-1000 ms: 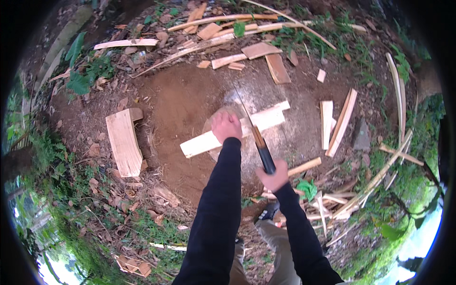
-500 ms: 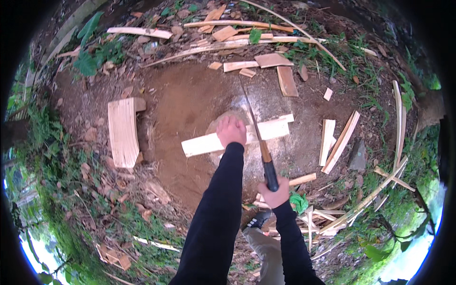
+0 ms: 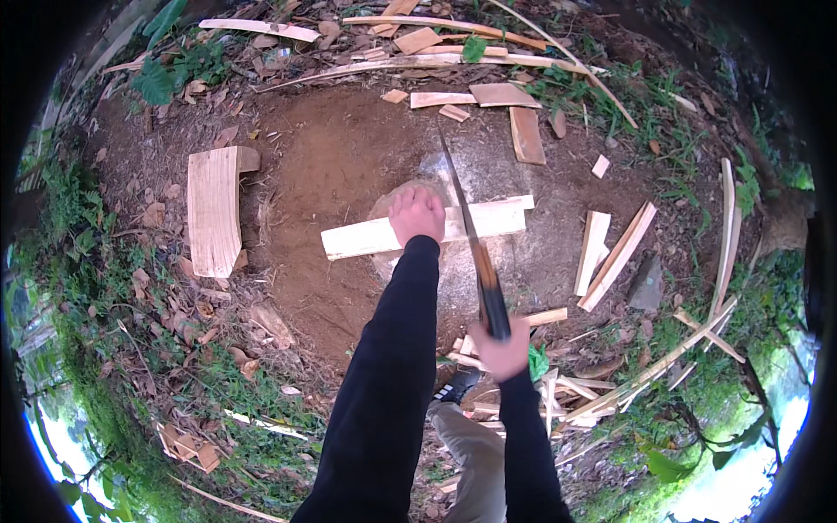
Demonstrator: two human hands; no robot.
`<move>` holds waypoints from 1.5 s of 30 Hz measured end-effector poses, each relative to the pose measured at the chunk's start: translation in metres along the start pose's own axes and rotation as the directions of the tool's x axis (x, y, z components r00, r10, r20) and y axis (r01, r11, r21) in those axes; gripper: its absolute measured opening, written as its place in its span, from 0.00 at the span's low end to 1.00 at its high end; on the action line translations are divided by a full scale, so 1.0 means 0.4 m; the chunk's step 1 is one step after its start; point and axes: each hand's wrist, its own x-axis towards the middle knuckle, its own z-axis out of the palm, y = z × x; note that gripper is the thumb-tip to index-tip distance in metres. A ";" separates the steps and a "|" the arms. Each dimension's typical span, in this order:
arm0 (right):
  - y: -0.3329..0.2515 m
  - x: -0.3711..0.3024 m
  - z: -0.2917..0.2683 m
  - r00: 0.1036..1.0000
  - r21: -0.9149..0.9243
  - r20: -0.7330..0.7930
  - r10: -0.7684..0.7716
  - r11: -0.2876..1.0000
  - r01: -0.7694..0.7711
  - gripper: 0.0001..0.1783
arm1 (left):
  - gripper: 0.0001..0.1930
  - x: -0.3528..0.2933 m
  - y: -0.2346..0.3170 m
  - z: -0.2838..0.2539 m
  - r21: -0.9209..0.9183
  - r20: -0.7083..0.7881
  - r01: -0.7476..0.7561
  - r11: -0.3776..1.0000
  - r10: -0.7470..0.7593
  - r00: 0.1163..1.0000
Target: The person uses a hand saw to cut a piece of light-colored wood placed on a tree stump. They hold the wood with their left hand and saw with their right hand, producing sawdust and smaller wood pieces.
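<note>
My left hand (image 3: 418, 216) presses down on a pale wooden board (image 3: 359, 239), fingers curled over its far edge. Underneath it sits a round stump (image 3: 384, 207), mostly covered by board and hand. In my right hand (image 3: 506, 349) is the black grip of a long, narrow hand saw (image 3: 459, 187), with a brown wooden section above the grip. Its blade tapers to a point away from me and crosses the board to the right of my left hand. The blade is seen nearly edge-on, so its teeth and any cut cannot be made out.
A thick wooden block (image 3: 214, 209) stands at left. Offcuts (image 3: 526, 135) and long strips (image 3: 410, 61) lie at the far side. Two split pieces (image 3: 619, 257) and a grey stone (image 3: 647, 283) are at right. Scrap wood (image 3: 575, 392) lies near my foot (image 3: 458, 383).
The whole view has shifted slightly, so the ground and board sit a little higher and further left. Both hands keep their holds on the board and saw.
</note>
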 end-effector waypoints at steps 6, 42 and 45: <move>0.017 -0.372 -0.138 0.984 -0.024 0.130 0.120 0.993 -0.118 0.07 | 0.08 0.015 -0.007 -0.001 -0.014 -0.067 0.006 1.000 -0.006 0.998; 0.046 -0.182 -0.056 1.000 0.112 0.017 0.019 0.993 -0.021 0.08 | 0.10 0.013 -0.010 0.020 -0.035 -0.294 -0.101 0.994 0.086 0.952; -0.011 -0.336 -0.106 0.989 -0.012 0.018 0.147 0.989 -0.147 0.13 | 0.11 0.022 0.004 0.015 -0.057 -0.257 -0.072 0.996 0.055 0.965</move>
